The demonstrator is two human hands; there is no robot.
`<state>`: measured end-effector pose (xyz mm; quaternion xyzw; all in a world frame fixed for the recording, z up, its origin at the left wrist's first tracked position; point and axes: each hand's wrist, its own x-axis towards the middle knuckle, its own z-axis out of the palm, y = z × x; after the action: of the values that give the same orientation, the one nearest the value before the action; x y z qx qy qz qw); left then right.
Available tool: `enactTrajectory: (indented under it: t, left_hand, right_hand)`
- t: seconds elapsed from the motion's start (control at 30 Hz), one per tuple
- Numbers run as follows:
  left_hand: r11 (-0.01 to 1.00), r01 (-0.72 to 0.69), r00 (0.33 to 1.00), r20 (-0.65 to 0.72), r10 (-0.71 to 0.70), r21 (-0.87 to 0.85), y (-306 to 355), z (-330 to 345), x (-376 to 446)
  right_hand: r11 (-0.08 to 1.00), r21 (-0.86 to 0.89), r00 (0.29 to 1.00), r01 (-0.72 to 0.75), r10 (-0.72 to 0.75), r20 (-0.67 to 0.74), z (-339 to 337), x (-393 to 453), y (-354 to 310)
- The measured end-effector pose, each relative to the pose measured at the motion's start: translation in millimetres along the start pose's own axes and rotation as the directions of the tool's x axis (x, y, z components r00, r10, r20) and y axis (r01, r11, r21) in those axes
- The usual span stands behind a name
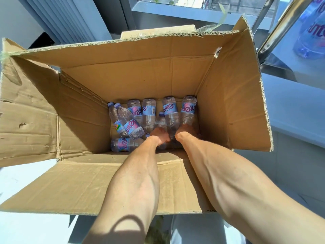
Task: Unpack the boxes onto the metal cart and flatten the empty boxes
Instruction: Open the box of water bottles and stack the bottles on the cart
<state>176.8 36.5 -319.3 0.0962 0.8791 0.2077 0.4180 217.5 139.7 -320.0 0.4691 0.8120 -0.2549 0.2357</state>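
Observation:
A large open cardboard box [133,71] stands in front of me, its flaps spread outward. Several small water bottles [149,113] with pink and blue labels lie on its bottom. Both my arms reach deep inside. My left hand [159,136] is curled over a bottle in the middle of the pile, whose cap points away from me. My right hand [186,130] is closed around the near end of the rightmost bottle [188,110]. The backs of my hands hide the fingers. The metal cart [299,71] stands at the upper right, next to the box.
More water bottles [313,37] are on the cart's shelf behind its shiny post [281,27]. A second piece of cardboard [158,31] shows behind the box. A grey wall and a window frame lie beyond, with pale floor on both sides.

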Motion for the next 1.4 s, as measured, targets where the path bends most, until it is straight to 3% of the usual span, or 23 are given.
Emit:
enactTrajectory:
  t: [0.03, 0.1, 0.23, 0.3, 0.37, 0.4, 0.6, 0.7, 0.77, 0.83, 0.9, 0.97, 1.03, 1.17, 1.27, 1.4]
  left_hand:
    - [0.979, 0.014, 0.996, -0.085, -0.032, -0.201, 4.0, -3.7, -0.1]
    - [0.847, -0.02, 0.964, -0.235, -0.125, -0.531, 10.8, -13.6, -3.7]
    - [0.711, -0.083, 0.938, -0.295, -0.18, -0.698, 9.9, -29.9, -7.8]
    - [0.566, -0.096, 0.944, -0.256, -0.21, -0.819, 12.3, -35.8, -10.5]
    - [0.369, -0.059, 0.97, -0.141, -0.2, -0.928, 12.5, -42.2, -6.5]
    - [0.332, -0.024, 0.974, -0.096, -0.203, -0.943, 12.5, -45.0, -4.3]
    - [0.507, 0.217, 0.971, 0.132, -0.198, -0.834, 14.8, -39.7, -15.7]
    - [0.539, 0.158, 0.983, 0.082, -0.164, -0.827, 22.0, -44.9, -13.2]
    - [0.577, 0.116, 0.99, 0.047, -0.133, -0.809, 26.5, -50.1, -8.6]
    - [0.619, 0.121, 0.991, 0.056, -0.123, -0.776, 28.4, -54.8, -12.1]
    - [0.629, 0.149, 0.987, 0.073, -0.145, -0.763, 27.4, -59.5, -21.2]
    - [0.633, 0.138, 0.987, 0.055, -0.149, -0.762, 26.5, -69.8, -33.6]
    - [0.613, 0.1, 0.991, 0.023, -0.133, -0.784, 33.0, -88.1, -50.2]
    - [0.512, -0.012, 0.989, -0.085, -0.118, -0.859, 49.6, -133.9, -77.0]
    - [0.475, -0.004, 1.0, -0.002, 0.005, -0.88, 63.0, -157.3, -98.7]
    - [0.459, 0.0, 0.993, 0.053, 0.104, -0.889, 79.5, -174.8, -123.9]
  right_hand:
    - [1.0, -0.005, 0.999, 0.027, -0.027, 0.025, 0.4, 0.1, -0.2]
    - [0.996, 0.018, 0.994, 0.091, -0.092, 0.065, 0.6, 0.0, -0.7]
    - [0.961, 0.103, 0.96, 0.256, -0.266, 0.092, -3.0, -1.5, 0.2]
    - [0.904, 0.278, 0.92, 0.325, -0.37, 0.128, -6.4, -5.4, -1.9]
    - [0.753, 0.608, 0.897, 0.253, -0.418, 0.145, -8.6, -10.8, -9.0]
    - [0.658, 0.728, 0.897, 0.191, -0.418, 0.143, -9.9, -12.9, -12.9]
    - [0.379, 0.914, 0.892, -0.143, -0.35, 0.285, -27.2, -12.7, -12.6]
    - [0.253, 0.934, 0.885, -0.251, -0.332, 0.328, -28.8, -8.9, -14.3]
    - [0.188, 0.955, 0.906, -0.228, -0.318, 0.279, -31.4, -5.5, -18.5]
    - [0.225, 0.961, 0.95, -0.162, -0.229, 0.214, -36.2, -1.8, -23.6]
    - [0.341, 0.934, 0.966, -0.107, -0.185, 0.179, -43.5, -5.5, -30.6]
    - [0.465, 0.884, 0.95, -0.057, -0.246, 0.191, -56.0, -19.1, -38.4]
    - [0.509, 0.861, 0.93, -0.023, -0.305, 0.206, -71.7, -35.1, -45.5]
    - [0.311, 0.95, 0.892, -0.012, -0.426, 0.151, -112.4, -59.7, -68.0]
    - [0.198, 0.98, 0.862, -0.027, -0.491, 0.123, -144.8, -81.5, -81.9]
    - [0.293, 0.953, 0.868, 0.081, -0.491, 0.077, -181.7, -101.9, -85.7]
